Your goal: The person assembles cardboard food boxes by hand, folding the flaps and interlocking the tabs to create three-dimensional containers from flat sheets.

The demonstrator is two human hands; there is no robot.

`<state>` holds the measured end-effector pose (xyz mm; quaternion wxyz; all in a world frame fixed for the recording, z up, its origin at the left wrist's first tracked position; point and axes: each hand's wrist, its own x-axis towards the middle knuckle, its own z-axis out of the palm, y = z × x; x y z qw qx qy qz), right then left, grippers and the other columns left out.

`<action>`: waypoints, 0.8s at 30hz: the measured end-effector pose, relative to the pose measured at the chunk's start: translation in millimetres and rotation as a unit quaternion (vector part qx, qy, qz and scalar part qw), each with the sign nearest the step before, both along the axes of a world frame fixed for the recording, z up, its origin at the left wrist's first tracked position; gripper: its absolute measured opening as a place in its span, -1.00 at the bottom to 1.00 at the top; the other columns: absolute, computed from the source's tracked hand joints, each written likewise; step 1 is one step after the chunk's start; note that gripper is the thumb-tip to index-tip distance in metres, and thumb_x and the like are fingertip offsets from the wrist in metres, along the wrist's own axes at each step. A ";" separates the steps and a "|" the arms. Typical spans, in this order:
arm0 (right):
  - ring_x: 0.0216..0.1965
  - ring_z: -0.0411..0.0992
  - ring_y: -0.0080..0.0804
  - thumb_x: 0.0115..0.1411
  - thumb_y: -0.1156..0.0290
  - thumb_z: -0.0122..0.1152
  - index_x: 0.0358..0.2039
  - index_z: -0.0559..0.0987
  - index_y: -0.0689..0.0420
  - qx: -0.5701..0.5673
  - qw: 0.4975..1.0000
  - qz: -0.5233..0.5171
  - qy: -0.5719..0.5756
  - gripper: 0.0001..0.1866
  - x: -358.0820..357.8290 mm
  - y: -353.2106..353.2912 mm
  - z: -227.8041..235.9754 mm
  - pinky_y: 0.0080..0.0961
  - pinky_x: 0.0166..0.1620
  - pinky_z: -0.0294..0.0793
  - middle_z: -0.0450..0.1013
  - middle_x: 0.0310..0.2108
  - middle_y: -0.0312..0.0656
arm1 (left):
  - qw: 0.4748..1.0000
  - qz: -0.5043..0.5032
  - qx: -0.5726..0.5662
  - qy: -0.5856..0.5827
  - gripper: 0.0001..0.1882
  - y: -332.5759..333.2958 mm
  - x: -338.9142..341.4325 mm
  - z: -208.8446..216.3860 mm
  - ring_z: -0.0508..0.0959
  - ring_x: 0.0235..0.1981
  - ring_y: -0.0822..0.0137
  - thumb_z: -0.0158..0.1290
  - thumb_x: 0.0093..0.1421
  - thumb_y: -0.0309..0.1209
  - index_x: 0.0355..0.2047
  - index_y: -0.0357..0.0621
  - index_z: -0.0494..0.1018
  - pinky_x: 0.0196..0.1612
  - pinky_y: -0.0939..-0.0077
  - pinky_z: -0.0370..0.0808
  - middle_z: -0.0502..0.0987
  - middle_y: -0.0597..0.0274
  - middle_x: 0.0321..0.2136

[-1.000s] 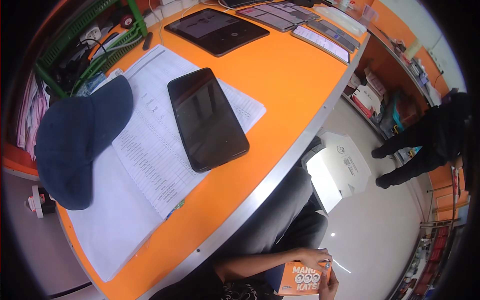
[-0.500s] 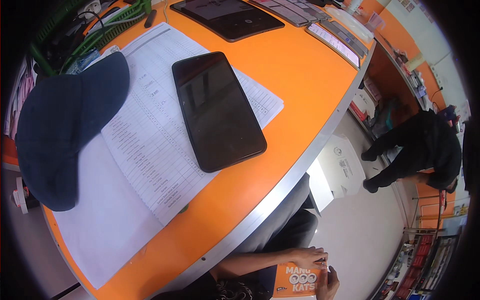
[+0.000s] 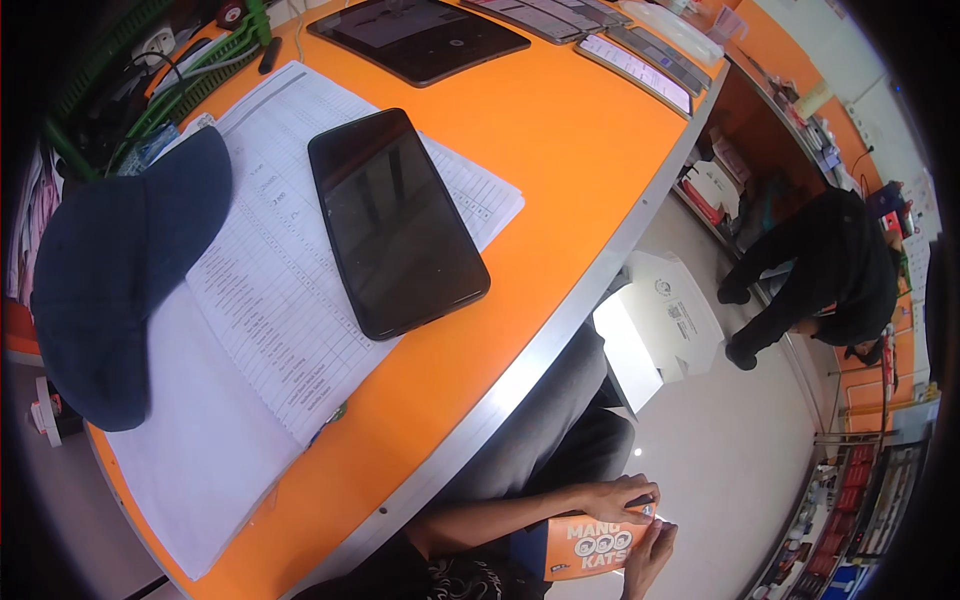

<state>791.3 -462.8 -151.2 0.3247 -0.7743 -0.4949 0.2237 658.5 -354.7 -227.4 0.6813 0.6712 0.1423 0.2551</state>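
Observation:
Low in the view, over my lap, is an orange printed carton (image 3: 588, 548) with white lettering and a dark blue side. My left hand (image 3: 612, 497) reaches across its top edge, fingers bent over the upper right corner. A small dark object (image 3: 640, 502) shows at those fingertips; its kind I cannot make out. Around the carton's right edge my right hand (image 3: 650, 560) is closed, fingertips near the left hand's. Both hands are beside the orange desk (image 3: 560, 170), below its metal edge.
On the desk lie a large black phone (image 3: 395, 225), printed sheets (image 3: 240, 350), a dark cap (image 3: 110, 270), a tablet (image 3: 420, 40) and several phones. A green basket (image 3: 195, 85) stands far left. On the floor is a white carton (image 3: 670, 320); a person in black (image 3: 830, 270) bends at right.
The desk and its things sit slightly further left in the view. The carton has tilted a little, and my right hand has shifted slightly. The person at right has bent lower.

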 end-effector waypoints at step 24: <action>-0.12 0.52 -0.20 0.13 0.31 0.31 -0.37 0.50 0.16 0.068 0.986 0.130 -0.080 -0.79 -2.3 6.5 62.4 -0.33 -0.15 0.56 0.51 -0.07 -0.14 | 0.987 0.094 0.007 -0.129 -0.50 4.1 -16.2 52.0 0.44 -0.07 0.13 0.40 -0.08 -0.32 -0.17 -0.14 0.42 -0.01 0.29 0.41 0.38 0.09 -0.15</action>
